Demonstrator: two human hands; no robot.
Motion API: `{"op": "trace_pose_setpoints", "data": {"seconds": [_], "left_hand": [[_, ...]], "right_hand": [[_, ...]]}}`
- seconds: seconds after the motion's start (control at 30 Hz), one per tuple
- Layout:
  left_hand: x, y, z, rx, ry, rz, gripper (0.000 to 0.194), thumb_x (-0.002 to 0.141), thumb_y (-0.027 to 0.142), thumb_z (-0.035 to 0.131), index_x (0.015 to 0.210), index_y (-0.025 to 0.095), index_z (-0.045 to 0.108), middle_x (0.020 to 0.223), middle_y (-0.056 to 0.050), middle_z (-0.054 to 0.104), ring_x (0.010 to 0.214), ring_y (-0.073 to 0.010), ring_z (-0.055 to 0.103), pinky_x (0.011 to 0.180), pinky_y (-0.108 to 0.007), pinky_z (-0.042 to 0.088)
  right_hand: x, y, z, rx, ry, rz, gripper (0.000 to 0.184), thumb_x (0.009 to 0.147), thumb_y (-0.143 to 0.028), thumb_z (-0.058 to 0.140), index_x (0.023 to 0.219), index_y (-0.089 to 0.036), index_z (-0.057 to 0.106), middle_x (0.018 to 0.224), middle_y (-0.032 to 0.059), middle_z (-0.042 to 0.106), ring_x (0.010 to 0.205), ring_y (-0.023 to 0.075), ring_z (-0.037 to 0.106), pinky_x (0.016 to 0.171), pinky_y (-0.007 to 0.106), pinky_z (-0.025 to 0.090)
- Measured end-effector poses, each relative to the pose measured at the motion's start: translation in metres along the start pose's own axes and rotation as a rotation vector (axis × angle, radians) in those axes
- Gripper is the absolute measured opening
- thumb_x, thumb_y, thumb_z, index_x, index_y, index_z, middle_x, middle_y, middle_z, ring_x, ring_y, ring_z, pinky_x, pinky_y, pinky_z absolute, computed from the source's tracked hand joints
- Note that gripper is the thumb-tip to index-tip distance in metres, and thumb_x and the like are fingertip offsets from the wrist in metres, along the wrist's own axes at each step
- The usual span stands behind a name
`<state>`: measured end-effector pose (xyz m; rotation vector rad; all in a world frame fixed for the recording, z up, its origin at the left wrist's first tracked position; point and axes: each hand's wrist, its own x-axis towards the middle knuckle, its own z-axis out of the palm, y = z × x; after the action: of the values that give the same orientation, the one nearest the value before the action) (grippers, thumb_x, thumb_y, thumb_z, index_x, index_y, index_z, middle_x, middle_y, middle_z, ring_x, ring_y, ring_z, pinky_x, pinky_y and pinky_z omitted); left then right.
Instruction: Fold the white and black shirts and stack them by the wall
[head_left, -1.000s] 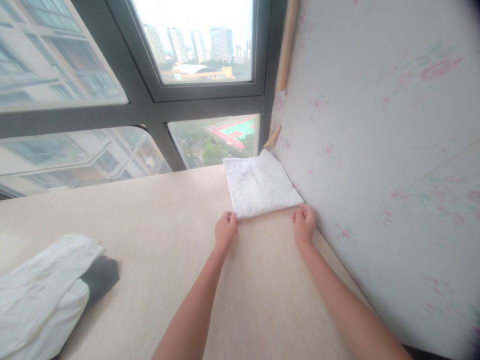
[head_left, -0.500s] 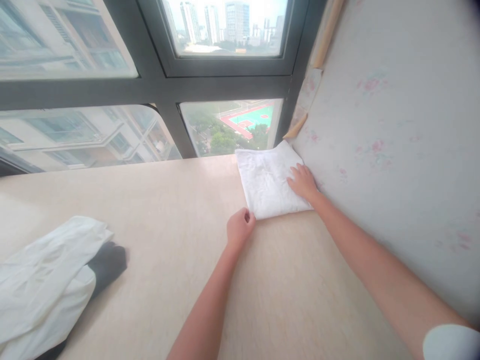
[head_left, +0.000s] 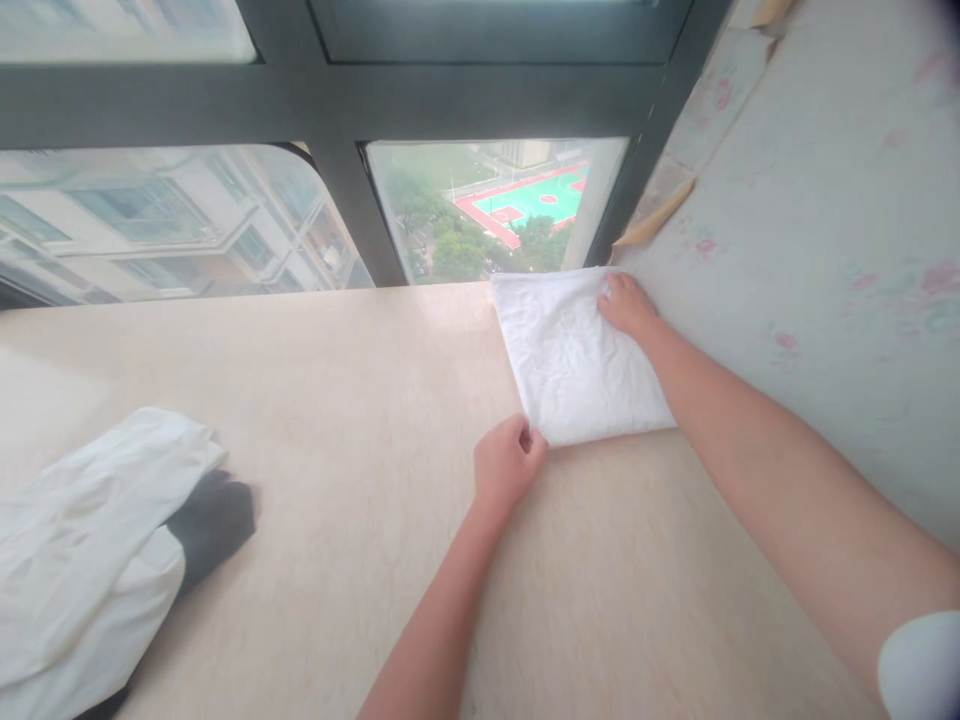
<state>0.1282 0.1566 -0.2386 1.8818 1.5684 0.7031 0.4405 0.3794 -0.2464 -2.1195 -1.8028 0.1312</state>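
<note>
- A pale wood desk [head_left: 315, 400] runs up to a dark-framed window [head_left: 420, 100] that looks down on buildings and a green sports court; a wall [head_left: 825, 200] with faint pink flower print closes the right side.
- A folded white cloth [head_left: 577, 360] lies flat at about 1 o'clock from the desk's middle, tucked into the corner where window and wall meet, its right edge just beside the wall.
- The left hand [head_left: 508, 468] sits at the cloth's near left corner, at 7 o'clock of the cloth; its grip is curled on that corner, thumb and fingers pinching the edge.
- The right hand [head_left: 626, 305] lies flat on the cloth's far right corner, at 1 o'clock of the cloth; its grip is released, palm and fingers pressing down.
- Judged from this, the step in hand is smoothing and squaring the folded cloth.
- A next move would call for even pressure, so the layers do not slip apart.
- At 8 o'clock, well apart, a heap of white fabric [head_left: 82, 560] lies over something dark [head_left: 214, 520].
</note>
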Motion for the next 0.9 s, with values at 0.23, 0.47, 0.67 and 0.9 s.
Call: {"op": "trace_pose_setpoints", "data": {"seconds": [0.23, 0.47, 0.67, 0.9], "left_hand": [[-0.002, -0.001, 0.002, 0.002, -0.002, -0.014, 0.022, 0.085, 0.032, 0.048, 0.067, 0.02, 0.05, 0.067, -0.002, 0.058, 0.062, -0.0141, 0.045, 0.059, -0.03, 0.027], [0.001, 0.0, 0.002, -0.017, 0.067, -0.06, 0.036, 0.094, 0.038, 0.036, 0.066, 0.02, 0.048, 0.066, -0.002, 0.055, 0.061, -0.0138, 0.043, 0.059, -0.03, 0.028], [-0.004, -0.002, -0.001, -0.049, 0.116, -0.068, 0.03, 0.093, 0.036, 0.038, 0.072, 0.02, 0.054, 0.071, -0.004, 0.06, 0.066, -0.016, 0.05, 0.062, -0.028, 0.034], [-0.081, -0.022, -0.024, -0.166, -0.009, 0.024, 0.028, 0.083, 0.036, 0.053, 0.062, 0.019, 0.06, 0.064, -0.003, 0.061, 0.061, -0.0153, 0.053, 0.062, -0.027, 0.039]], "right_hand": [[0.031, -0.023, -0.016, 0.124, -0.051, 0.096, 0.026, 0.084, -0.03, 0.063, 0.102, -0.012, 0.062, 0.12, 0.0193, 0.057, 0.126, 0.0358, 0.044, 0.107, 0.066, 0.025], [-0.01, -0.106, 0.007, 0.223, -0.055, -0.005, 0.029, 0.09, -0.034, 0.055, 0.099, -0.008, 0.062, 0.122, 0.0206, 0.057, 0.125, 0.0283, 0.045, 0.111, 0.056, 0.026], [-0.108, -0.222, 0.041, 0.223, -0.216, -0.397, 0.046, 0.094, -0.031, 0.048, 0.135, -0.011, 0.053, 0.15, 0.0195, 0.041, 0.14, 0.0304, 0.034, 0.117, 0.052, 0.021], [-0.238, -0.243, 0.047, 0.256, -0.353, -0.69, 0.047, 0.088, -0.028, 0.056, 0.134, -0.016, 0.059, 0.152, 0.0105, 0.043, 0.143, 0.0218, 0.036, 0.119, 0.036, 0.027]]}}
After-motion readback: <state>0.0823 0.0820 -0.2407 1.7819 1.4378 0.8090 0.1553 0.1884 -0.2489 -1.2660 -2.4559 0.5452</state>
